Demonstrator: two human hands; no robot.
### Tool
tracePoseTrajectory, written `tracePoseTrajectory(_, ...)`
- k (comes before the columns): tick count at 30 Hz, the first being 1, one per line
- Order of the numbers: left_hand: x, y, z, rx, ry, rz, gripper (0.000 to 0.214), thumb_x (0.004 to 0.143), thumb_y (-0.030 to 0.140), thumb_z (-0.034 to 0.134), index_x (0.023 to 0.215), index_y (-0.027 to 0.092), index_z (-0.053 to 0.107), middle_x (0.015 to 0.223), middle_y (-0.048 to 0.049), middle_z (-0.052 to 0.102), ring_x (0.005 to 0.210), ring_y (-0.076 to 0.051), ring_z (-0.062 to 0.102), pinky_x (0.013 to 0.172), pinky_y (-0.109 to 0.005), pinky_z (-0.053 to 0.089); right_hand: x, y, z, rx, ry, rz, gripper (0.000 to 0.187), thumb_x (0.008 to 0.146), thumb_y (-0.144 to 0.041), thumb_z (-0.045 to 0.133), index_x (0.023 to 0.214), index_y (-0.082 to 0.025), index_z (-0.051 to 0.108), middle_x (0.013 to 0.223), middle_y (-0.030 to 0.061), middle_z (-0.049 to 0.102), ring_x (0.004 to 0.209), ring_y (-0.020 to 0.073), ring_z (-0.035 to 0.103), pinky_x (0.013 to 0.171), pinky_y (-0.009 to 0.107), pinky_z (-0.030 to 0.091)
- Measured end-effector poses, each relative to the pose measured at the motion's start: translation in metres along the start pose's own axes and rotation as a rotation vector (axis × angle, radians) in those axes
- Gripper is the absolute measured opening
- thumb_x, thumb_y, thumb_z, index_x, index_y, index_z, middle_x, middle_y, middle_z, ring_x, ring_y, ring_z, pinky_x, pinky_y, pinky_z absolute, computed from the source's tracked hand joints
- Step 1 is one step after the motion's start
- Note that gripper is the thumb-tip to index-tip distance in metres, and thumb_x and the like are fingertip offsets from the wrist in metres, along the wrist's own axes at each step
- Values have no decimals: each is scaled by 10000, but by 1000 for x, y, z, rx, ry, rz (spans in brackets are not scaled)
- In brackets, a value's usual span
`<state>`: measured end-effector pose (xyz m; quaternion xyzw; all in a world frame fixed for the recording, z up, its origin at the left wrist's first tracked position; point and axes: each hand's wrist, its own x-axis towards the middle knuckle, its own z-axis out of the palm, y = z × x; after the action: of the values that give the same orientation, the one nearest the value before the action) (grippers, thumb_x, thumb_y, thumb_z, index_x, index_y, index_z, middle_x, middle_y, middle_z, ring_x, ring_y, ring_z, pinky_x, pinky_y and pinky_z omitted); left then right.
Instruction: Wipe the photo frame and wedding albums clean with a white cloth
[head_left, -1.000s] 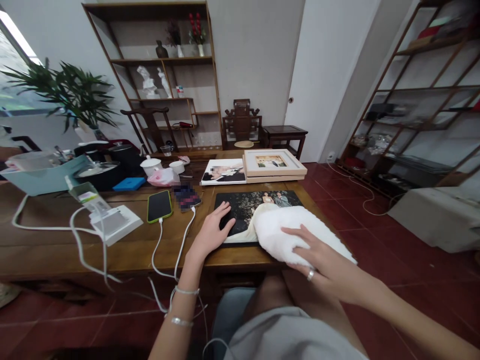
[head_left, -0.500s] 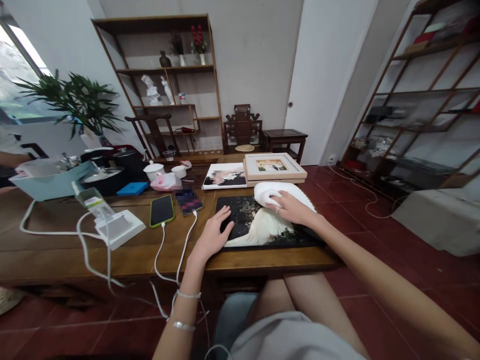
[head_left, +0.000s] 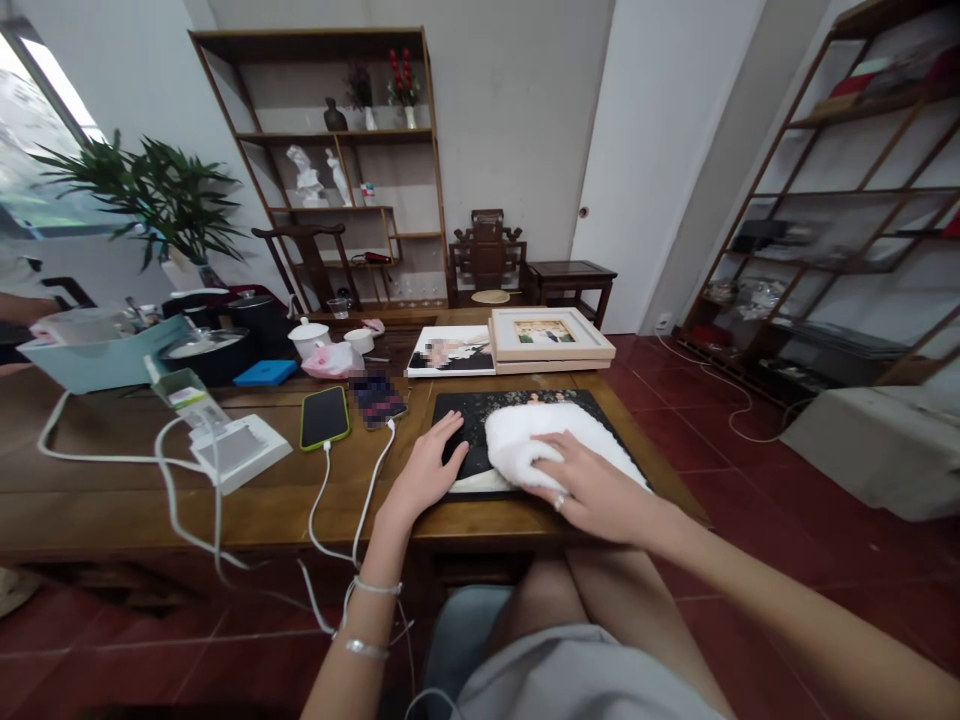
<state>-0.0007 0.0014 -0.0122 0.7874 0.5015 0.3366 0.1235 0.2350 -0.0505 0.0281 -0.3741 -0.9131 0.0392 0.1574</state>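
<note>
A dark photo panel (head_left: 469, 440) lies flat on the wooden table near its front edge, showing a pale dress and small figures at its top. My left hand (head_left: 429, 465) rests on the panel's left side, fingers stretched out and flat. In my right hand (head_left: 574, 490) is a fluffy white cloth (head_left: 540, 425), gripped with bent fingers and pressed on the panel. The cloth covers most of the panel's middle and right part.
Behind the panel lie a framed picture (head_left: 551, 338) and a white-edged photo print (head_left: 450, 352). To the left are a green-cased phone (head_left: 325, 418), a white charging cable (head_left: 367, 490), an open white box (head_left: 244, 455), a blue box (head_left: 265, 373) and a light-blue bin (head_left: 97, 360).
My right hand has drawn the white cloth from the panel's top right edge down toward me, over its middle and right. My left hand has stayed in place.
</note>
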Motion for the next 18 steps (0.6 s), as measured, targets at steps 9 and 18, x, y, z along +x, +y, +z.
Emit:
tracePoseTrajectory(9, 1, -1, 0, 13, 3, 5, 410, 846, 323, 445, 1185, 124, 562, 1337, -135, 494, 1264, -222, 429, 1069, -422, 321, 74, 61, 1, -82, 2, 171, 328, 933, -284, 337, 1092, -154, 592, 1015, 146, 612, 984, 278, 498, 848, 423, 381)
tracePoseTrajectory(18, 1, 2, -2, 3, -21, -9, 417, 841, 316, 443, 1177, 105, 571, 1332, -139, 498, 1276, -230, 413, 1078, -413, 310, -2, -30, 2, 21, -46, 34, 251, 877, -239, 433, 1035, -204, 625, 1148, 120, 591, 1231, 301, 354, 1012, 539, 232)
